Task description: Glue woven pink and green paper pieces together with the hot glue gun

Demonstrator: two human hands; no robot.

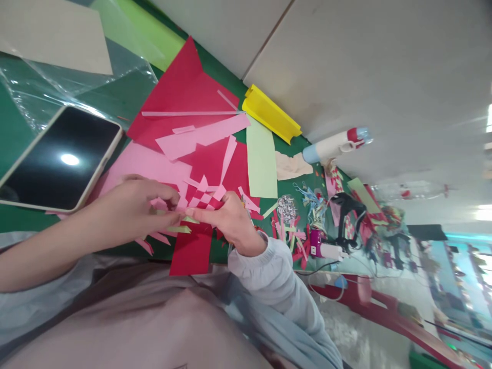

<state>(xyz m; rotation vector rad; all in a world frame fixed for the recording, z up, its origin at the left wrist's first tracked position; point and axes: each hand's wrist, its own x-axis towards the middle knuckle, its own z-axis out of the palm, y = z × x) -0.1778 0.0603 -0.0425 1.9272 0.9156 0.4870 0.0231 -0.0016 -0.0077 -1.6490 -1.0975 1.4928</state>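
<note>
At the frame's centre, the left hand (130,207) and right hand (230,220) both pinched shut on the pink-and-red woven paper strips (202,197) over the green counter (11,133), where a tug likely would have torn or unravelled them.

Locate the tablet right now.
Head view, far left: the tablet lies screen-up on the green table, just above the left hand, beside the pink paper.

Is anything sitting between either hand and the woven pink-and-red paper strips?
Nothing visible does. The left hand and right hand both already pinch the near edge of the woven pink-and-red paper strips, fingertips meeting there. The black tablet in a beige case lies off to the left, apart from both.
</note>
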